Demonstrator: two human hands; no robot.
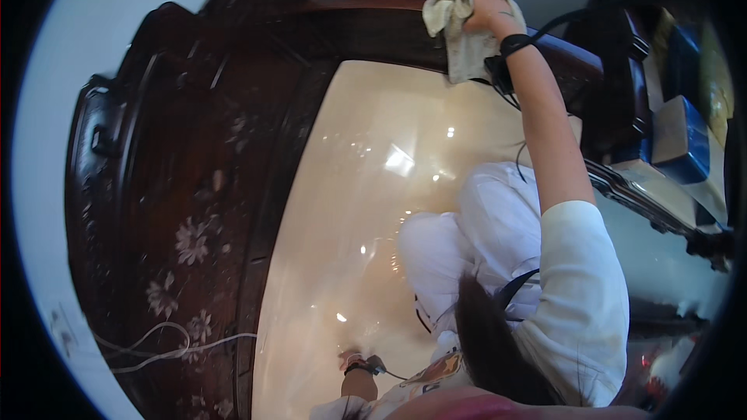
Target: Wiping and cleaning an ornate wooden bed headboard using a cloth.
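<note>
At the top, my right hand (491,13) grips a crumpled beige cloth (465,52). The cloth lies over the top rail of a dark wooden back panel (385,32) and hangs down its front. My right arm is stretched out, with a black strap at the wrist. Low in the view, my left hand (350,359) is at a glossy cream surface (338,163), seemingly resting on it. It is small and blurred, and its fingers cannot be made out. My knees, in white trousers (496,210), are bent over the same surface.
A tall dark wooden panel (175,186) with pale flower inlay lines the left. A white cable (175,353) loops across its lower part. Blue-and-white boxes (680,140) are stacked at the right beside dark carved wood (630,186). A black cable (554,23) runs from my right wrist.
</note>
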